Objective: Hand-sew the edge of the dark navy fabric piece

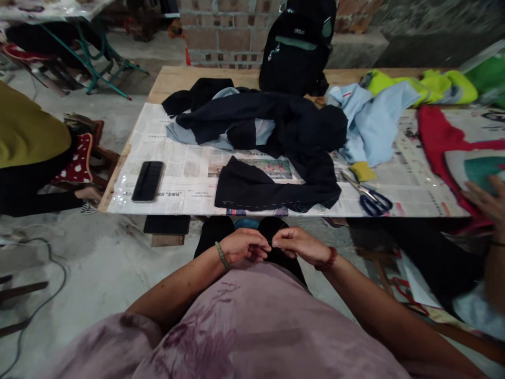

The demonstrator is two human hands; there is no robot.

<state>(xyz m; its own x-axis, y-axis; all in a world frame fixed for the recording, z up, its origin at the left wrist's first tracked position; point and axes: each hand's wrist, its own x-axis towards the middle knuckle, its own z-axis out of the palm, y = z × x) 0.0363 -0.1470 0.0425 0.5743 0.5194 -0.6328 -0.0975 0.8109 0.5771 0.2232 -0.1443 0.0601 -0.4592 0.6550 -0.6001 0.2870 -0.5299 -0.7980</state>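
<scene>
Above my lap, just short of the table's front edge, my left hand (248,246) and my right hand (296,244) meet with their fingertips nearly touching. Both are closed in a pinch; whatever lies between the fingers is too small to make out. Beyond them a dark garment (272,184) lies on the newspaper-covered table (185,179), with a line of pale stitches along the near edge of its sleeve. Scissors with dark blue handles (373,200) rest to its right, beside a small yellow cloth piece (363,171).
A phone (148,181) lies at the table's left. Light blue cloth (373,121), a hi-vis yellow garment (442,87) and a black backpack (295,52) stand or lie farther back. At right, another person's hand (489,197) touches red cloth (437,137). Another person sits at left.
</scene>
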